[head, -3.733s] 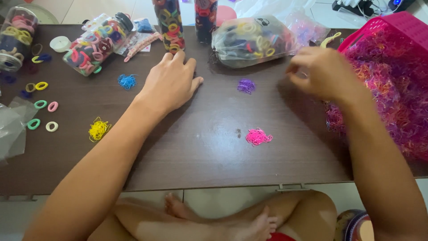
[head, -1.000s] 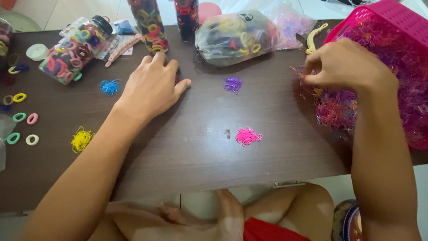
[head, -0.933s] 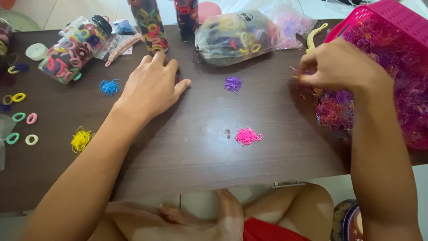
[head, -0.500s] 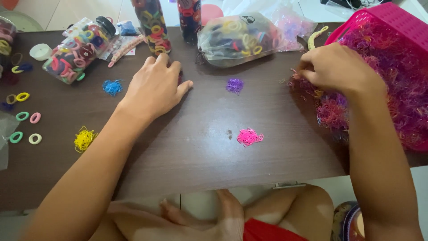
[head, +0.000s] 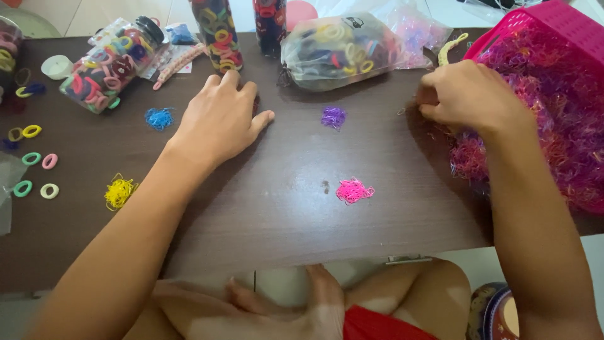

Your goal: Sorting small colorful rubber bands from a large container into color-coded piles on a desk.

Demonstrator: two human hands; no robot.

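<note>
I found the mound of tiny elastic bands (head: 553, 126), a frizzy tangle of pink, red and orange loops, spilling from the pink plastic basket (head: 566, 25) onto the right end of the worktop (head: 283, 208). The right hand (head: 469, 94) rested at the mound's left edge, fingers curled with the tips pinched together; whether the grip held a band I could not tell. The left hand (head: 220, 119) lay flat on the worktop, palm down, fingers spread, holding nothing. Between the hands sat a small purple clump (head: 333, 116); nearer me, a pink clump (head: 354, 190). Left of the flat hand lay a blue clump (head: 159, 118) and a yellow clump (head: 119, 192). Behind stood a clear bag (head: 340, 50) of thicker hair ties and a tipped clear jar (head: 113, 63) of the same. The worktop was dark brown wood-grain laminate, matte. Loose soft rings (head: 31, 170) lay at the far left.
</note>
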